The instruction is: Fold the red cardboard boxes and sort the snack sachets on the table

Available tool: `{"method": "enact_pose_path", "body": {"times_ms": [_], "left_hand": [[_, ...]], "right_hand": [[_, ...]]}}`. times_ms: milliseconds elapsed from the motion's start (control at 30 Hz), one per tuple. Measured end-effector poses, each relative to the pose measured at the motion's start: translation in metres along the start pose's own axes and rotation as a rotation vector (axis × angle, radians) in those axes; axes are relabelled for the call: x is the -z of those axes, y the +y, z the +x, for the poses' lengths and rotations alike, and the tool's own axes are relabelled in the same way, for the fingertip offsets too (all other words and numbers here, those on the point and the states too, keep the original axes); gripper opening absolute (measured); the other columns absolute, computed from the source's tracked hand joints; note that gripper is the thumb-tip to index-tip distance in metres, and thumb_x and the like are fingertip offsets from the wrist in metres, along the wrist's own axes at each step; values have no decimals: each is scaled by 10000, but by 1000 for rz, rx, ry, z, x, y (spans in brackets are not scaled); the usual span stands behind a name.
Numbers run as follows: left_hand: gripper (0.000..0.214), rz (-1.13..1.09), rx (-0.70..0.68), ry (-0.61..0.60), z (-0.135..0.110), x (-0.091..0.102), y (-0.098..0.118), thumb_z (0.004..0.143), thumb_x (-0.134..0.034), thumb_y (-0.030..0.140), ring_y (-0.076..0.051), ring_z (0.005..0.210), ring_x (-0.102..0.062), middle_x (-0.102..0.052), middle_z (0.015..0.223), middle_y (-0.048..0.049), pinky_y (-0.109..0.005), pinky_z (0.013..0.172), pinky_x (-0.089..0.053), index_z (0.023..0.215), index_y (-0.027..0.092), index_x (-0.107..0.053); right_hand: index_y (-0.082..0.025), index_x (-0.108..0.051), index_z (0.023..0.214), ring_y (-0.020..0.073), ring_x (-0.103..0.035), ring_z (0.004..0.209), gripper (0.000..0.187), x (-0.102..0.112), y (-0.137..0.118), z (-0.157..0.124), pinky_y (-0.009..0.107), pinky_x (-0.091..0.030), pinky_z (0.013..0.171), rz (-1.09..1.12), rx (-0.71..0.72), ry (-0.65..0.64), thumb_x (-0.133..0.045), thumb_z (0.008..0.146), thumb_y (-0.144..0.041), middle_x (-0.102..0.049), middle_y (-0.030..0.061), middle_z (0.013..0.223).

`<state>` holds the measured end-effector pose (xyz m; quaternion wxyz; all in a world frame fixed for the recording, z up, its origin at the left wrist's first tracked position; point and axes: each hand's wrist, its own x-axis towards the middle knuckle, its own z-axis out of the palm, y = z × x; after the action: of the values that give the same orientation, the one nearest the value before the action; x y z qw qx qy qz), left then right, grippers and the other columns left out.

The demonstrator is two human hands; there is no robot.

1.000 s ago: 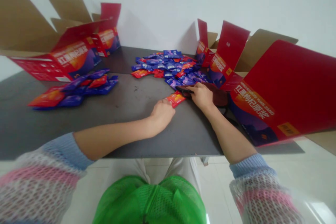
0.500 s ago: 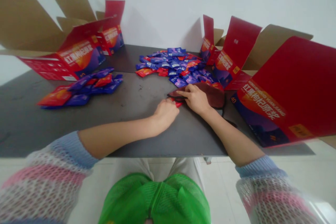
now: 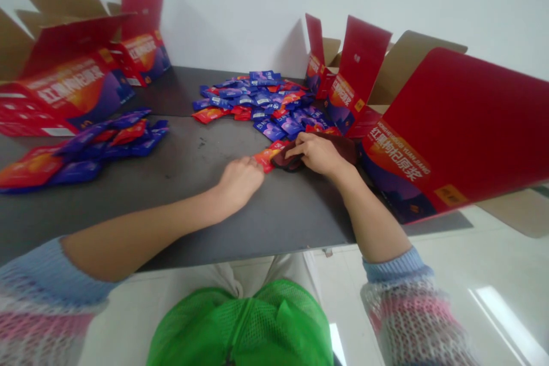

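Note:
My left hand [image 3: 238, 179] is curled on the dark table [image 3: 180, 183], its fingers pinching the near end of a red-orange sachet [image 3: 266, 156]. Just right of it, my right hand [image 3: 316, 152] presses a dark maroon cloth [image 3: 291, 160] against the sachet's far end, fingers bent over the cloth. Behind both hands lies a heap of blue and red sachets [image 3: 261, 103]. A second, smaller pile of sachets [image 3: 86, 146] lies at the left.
Open red cartons stand at the back left [image 3: 68, 88], at the back right [image 3: 343, 91], and a large one close by my right arm [image 3: 446, 137]. A green mesh bag [image 3: 244, 326] sits in my lap. A white wall is behind the table.
The view has swung, so everything sits further left. My right hand has kept rubbing the cloth over the sachet; more of the sachet shows now than half a second ago.

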<state>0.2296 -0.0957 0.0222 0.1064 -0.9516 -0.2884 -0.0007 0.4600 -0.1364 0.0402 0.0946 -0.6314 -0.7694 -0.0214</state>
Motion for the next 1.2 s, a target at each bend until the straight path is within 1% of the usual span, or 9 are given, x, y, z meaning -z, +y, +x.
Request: {"method": "enact_pose_path", "body": {"times_ms": [200,300,433,533,633,867,967,1133,1200], "left_hand": [[257,-232,86,120,12,-11,-33,712,-546,115,-285,968,-666,-726,979,-75,-360,710,-502,927,199,-659],[333,-291,105,182,18,-15,-39,714,-567,205,-284,995,-662,-712,1055,-76,-371,763,-509,1041,197,-628],[585,-312,23,223,24,-17,-31,766,-561,310,-296,1186,-585,-633,1290,-129,-383,894,-496,1324,150,-491],[651,-277,-107,185,32,-19,-25,774,-563,347,-314,1236,-540,-589,1346,-172,-405,991,-450,1370,103,-465],[610,-235,-98,175,40,-20,-23,794,-554,389,-330,1157,-573,-644,1225,-178,-438,987,-442,1329,98,-521],[410,-85,-37,139,34,-9,-14,804,-491,324,-355,956,-629,-682,953,-204,-419,744,-489,1079,63,-646],[436,-84,-18,143,30,-5,-5,818,-502,368,-365,947,-627,-683,945,-217,-414,717,-475,1071,45,-649],[723,-128,43,94,28,2,18,822,-494,711,-371,988,-615,-688,1019,-230,-401,767,-452,1071,58,-677],[681,-136,108,83,28,3,25,867,-470,675,-362,989,-620,-689,1022,-235,-379,749,-449,1043,55,-691]], "right_hand": [[-289,-754,1154,226,-523,990,427,-5,8,3,303,-384,757,-118,-99,156,-397,952,-169,-616,83,1063],[-267,-723,1204,237,-512,1015,435,-3,9,2,308,-405,782,-113,-163,228,-376,956,-180,-609,84,1108],[-272,-668,1281,249,-503,1097,482,2,10,1,321,-435,837,-96,-243,346,-366,930,-141,-585,87,1164],[-263,-658,1293,241,-517,1091,520,0,9,3,338,-449,864,-59,-250,434,-373,891,-100,-573,87,1140],[-250,-679,1260,231,-540,1051,523,-7,4,5,342,-463,860,7,-239,497,-375,868,-84,-569,85,1085],[-246,-737,1145,189,-573,946,454,-20,-16,5,300,-481,816,160,-156,579,-423,855,-94,-575,63,967],[-260,-735,1158,194,-579,949,460,-19,-21,3,311,-490,829,164,-177,606,-422,861,-103,-583,62,963],[-280,-729,1187,223,-580,978,474,-12,-23,-1,368,-493,880,146,-272,689,-424,857,-131,-592,72,1003],[-275,-727,1194,227,-577,978,471,-10,-24,-2,371,-494,875,130,-287,715,-421,861,-143,-586,76,1003]]}}
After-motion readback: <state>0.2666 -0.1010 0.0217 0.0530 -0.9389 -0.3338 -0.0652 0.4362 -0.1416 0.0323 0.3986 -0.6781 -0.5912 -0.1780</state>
